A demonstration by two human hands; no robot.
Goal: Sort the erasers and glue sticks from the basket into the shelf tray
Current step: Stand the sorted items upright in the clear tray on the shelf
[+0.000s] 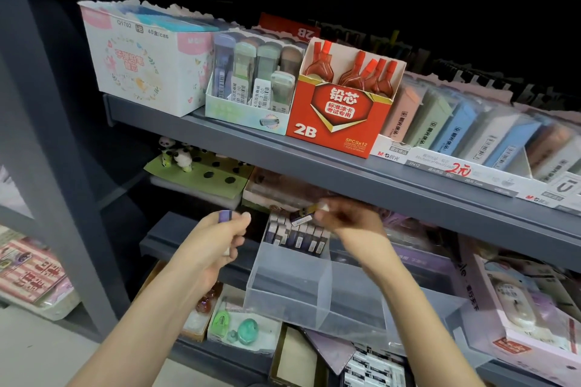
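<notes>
A clear plastic tray (292, 286) juts out from the middle shelf. Its far end holds several purple-sleeved erasers (295, 236) standing in rows; its near half holds nothing. My left hand (217, 239) is to the left of the tray and grips a purple eraser (225, 216) between thumb and fingers. My right hand (349, 217) hovers over the tray's far end and pinches another purple eraser (303, 215), held tilted just above the rows. The basket is not in view.
The upper shelf carries a red 2B lead box (336, 116), a box of lead tubes (251, 85), a white carton (141, 60) and rows of pastel erasers (465, 126). Below the tray lie small green items (239, 328) and boxed goods (515, 311).
</notes>
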